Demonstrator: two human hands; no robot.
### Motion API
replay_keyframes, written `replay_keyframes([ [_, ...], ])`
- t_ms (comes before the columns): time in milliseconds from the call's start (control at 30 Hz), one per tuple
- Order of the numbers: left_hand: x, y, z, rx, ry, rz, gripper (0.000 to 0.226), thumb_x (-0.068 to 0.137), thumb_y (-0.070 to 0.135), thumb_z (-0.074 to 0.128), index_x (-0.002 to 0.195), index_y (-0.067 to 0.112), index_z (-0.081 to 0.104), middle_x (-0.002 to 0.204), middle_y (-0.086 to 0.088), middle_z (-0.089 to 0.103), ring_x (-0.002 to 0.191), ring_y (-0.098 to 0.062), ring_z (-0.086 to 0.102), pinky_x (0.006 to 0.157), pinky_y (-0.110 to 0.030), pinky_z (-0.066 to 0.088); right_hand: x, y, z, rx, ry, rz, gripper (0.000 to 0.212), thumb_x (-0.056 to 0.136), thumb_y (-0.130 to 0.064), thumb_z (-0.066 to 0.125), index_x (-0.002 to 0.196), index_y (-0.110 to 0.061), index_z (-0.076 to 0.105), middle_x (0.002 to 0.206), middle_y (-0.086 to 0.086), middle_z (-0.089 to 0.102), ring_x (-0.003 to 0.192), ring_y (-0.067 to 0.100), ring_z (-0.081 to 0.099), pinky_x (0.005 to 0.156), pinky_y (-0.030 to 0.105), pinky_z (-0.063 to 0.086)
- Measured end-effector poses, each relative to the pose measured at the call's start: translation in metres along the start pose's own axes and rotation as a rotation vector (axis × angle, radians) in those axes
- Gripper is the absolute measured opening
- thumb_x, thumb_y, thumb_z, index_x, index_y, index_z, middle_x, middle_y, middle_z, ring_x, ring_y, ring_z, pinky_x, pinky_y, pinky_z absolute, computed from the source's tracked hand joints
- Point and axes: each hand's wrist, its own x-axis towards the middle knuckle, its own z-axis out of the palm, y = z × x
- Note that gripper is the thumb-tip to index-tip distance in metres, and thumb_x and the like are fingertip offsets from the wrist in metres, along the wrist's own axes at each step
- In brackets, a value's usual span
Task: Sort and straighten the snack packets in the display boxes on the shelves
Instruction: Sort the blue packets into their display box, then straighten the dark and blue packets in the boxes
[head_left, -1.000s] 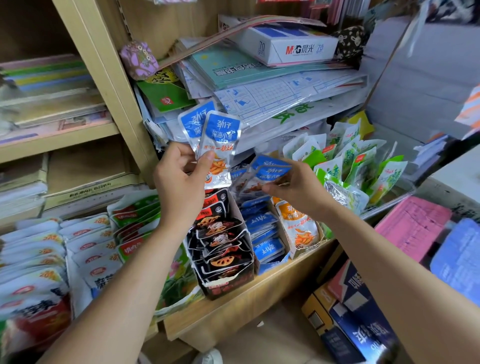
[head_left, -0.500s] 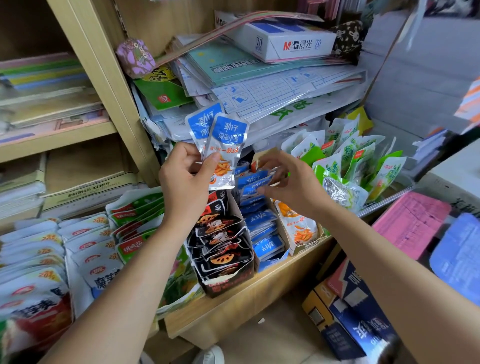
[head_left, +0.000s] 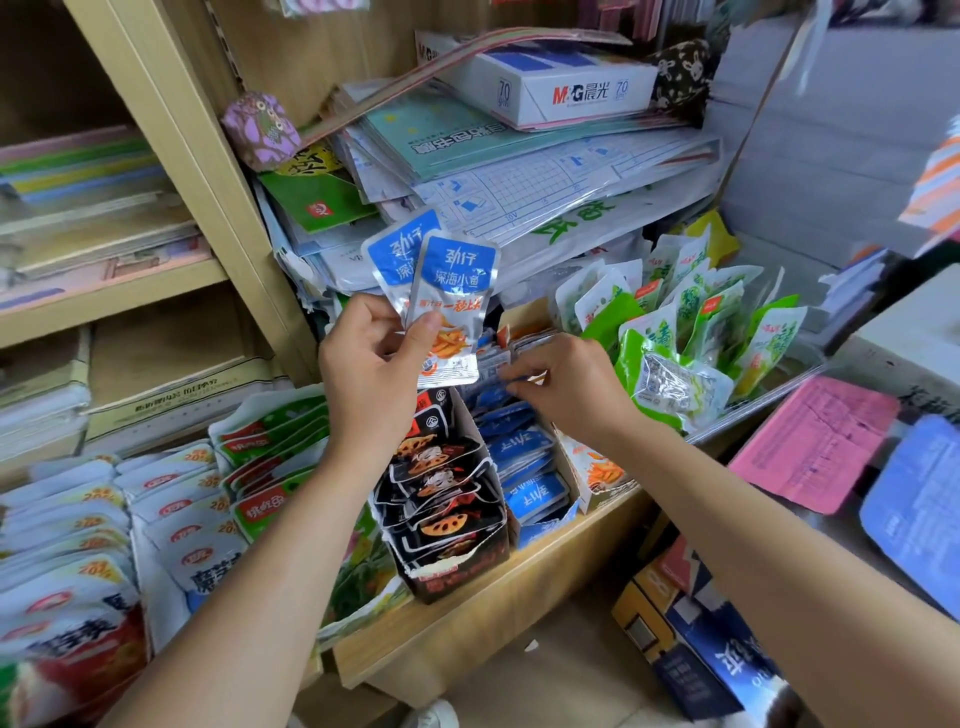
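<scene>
1. The held packets (head_left: 453, 283), two blue-and-silver ones, stand upright and fanned, one half behind the other. They are in the air just above the black box (head_left: 457, 577), not in any box.
2. The left hand (head_left: 371, 371) pinches them by their lower ends, thumb pressed on the front packet and fingers curled behind.
3. Their home looks to be the blue box (head_left: 597, 470), just right of the black one. The boxed packets (head_left: 524, 452) carry the same blue print, lie overlapped front to back, and are jumbled at the far end.
4. The right hand (head_left: 569, 387) reaches into that far end, fingers curled down onto the packets. I cannot tell whether it pinches one or only presses them, as the fingertips are half hidden in the foil.
5. Step in hand, as I judge it: collecting stray blue packets in one hand while the other tidies the row.
6. The next move calls for either drawing another packet up into the fan, or opening a gap at the back of the row and sliding the pair in, print facing like the rest.
7. Care needed: the foil is probably slick, so the pair could slip. The green packets (head_left: 675, 332) crowd just right of the reaching hand and could be knocked.
8. The shelf (head_left: 519, 597) bears both boxes near its front edge, and papers (head_left: 519, 171) are piled behind and above.
</scene>
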Motion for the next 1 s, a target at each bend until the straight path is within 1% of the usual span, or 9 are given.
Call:
replay_keyframes([
  [100, -0.002, 0.004, 0.003, -0.019, -0.041, -0.001, 0.028, 0.089, 0.014, 0.076, 0.079, 0.023, 0.052, 0.066, 0.013, 0.064, 0.06, 0.003, 0.058, 0.059, -0.012, 0.041, -0.007, 0.0, -0.019, 0.15, -0.068, 0.07, 0.042, 0.081, -0.018, 0.08, 0.122, -0.024, 0.071, 0.105, -0.021, 0.07, 0.087, -0.001, 0.061, 0.083, 0.019, 0.052],
  [167, -0.003, 0.004, 0.005, -0.033, -0.093, -0.007, 0.024, 0.088, 0.016, 0.077, 0.08, 0.019, 0.054, 0.067, 0.01, 0.067, 0.062, -0.004, 0.061, 0.059, -0.019, 0.044, -0.011, -0.002, -0.036, 0.489, -0.081, 0.138, 0.049, 0.081, -0.017, 0.082, 0.128, -0.023, 0.067, 0.106, -0.025, 0.07, 0.094, 0.004, 0.063, 0.084, 0.025, 0.053],
  [267, -0.009, 0.006, 0.012, -0.041, -0.209, -0.029, 0.019, 0.088, 0.016, 0.077, 0.085, 0.012, 0.059, 0.08, -0.001, 0.074, 0.075, -0.022, 0.071, 0.067, -0.038, 0.055, -0.016, -0.006, -0.056, 0.944, -0.036, 0.105, 0.05, 0.081, -0.012, 0.078, 0.128, -0.015, 0.063, 0.112, 0.0, 0.074, 0.098, 0.021, 0.069, 0.082, 0.028, 0.054],
  [333, -0.015, 0.009, 0.019, -0.032, -0.305, -0.046, 0.018, 0.087, 0.014, 0.077, 0.084, 0.019, 0.061, 0.084, 0.002, 0.076, 0.076, -0.023, 0.072, 0.068, -0.037, 0.055, -0.021, -0.008, -0.062, 1.026, -0.015, 0.092, 0.05, 0.08, -0.01, 0.074, 0.128, -0.011, 0.061, 0.105, 0.006, 0.074, 0.09, 0.021, 0.069, 0.074, 0.027, 0.055],
  [467, -0.024, 0.009, 0.029, 0.038, -0.478, -0.041, 0.016, 0.085, 0.012, 0.079, 0.086, 0.02, 0.065, 0.086, 0.011, 0.076, 0.079, -0.007, 0.072, 0.069, -0.021, 0.054, -0.03, -0.002, -0.072, 0.868, -0.003, 0.119, 0.035, 0.079, -0.009, 0.076, 0.113, -0.007, 0.068, 0.096, 0.007, 0.076, 0.078, 0.019, 0.069, 0.063, 0.028, 0.056],
  [633, -0.029, 0.0, 0.031, 0.138, -0.563, -0.029, 0.021, 0.085, 0.029, 0.08, 0.09, 0.014, 0.066, 0.085, 0.011, 0.077, 0.078, -0.012, 0.074, 0.073, -0.045, 0.059, -0.038, 0.007, -0.082, 0.587, -0.12, 0.013, 0.031, 0.083, -0.014, 0.081, 0.112, -0.014, 0.07, 0.098, 0.008, 0.074, 0.088, 0.032, 0.07, 0.068, 0.047, 0.059],
  [733, -0.031, 0.002, 0.033, 0.174, -0.581, 0.008, 0.028, 0.082, 0.048, 0.074, 0.086, 0.022, 0.065, 0.082, 0.011, 0.076, 0.075, -0.013, 0.072, 0.068, -0.047, 0.058, -0.041, 0.011, -0.081, 0.499, -0.121, 0.011, 0.044, 0.082, -0.013, 0.082, 0.122, -0.017, 0.065, 0.105, 0.006, 0.073, 0.094, 0.031, 0.069, 0.072, 0.055, 0.058],
  [867, -0.031, 0.006, 0.035, 0.211, -0.585, 0.051, 0.026, 0.084, 0.05, 0.072, 0.079, 0.027, 0.06, 0.075, 0.013, 0.072, 0.067, -0.009, 0.066, 0.063, -0.045, 0.056, -0.044, 0.007, -0.086, 0.516, -0.109, 0.007, 0.081, 0.079, -0.007, 0.083, 0.146, -0.029, 0.044, 0.119, 0.005, 0.068, 0.098, 0.023, 0.07, 0.074, 0.047, 0.061],
  [1000, -0.029, 0.005, 0.035, 0.23, -0.569, 0.063, 0.025, 0.085, 0.04, 0.077, 0.077, 0.023, 0.061, 0.074, 0.013, 0.071, 0.066, -0.013, 0.067, 0.061, -0.04, 0.055, -0.046, 0.007, -0.077, 0.316, -0.049, 0.008, 0.059, 0.075, -0.016, 0.087, 0.125, -0.028, 0.058, 0.118, -0.006, 0.065, 0.103, 0.018, 0.067, 0.071, 0.042, 0.061],
])
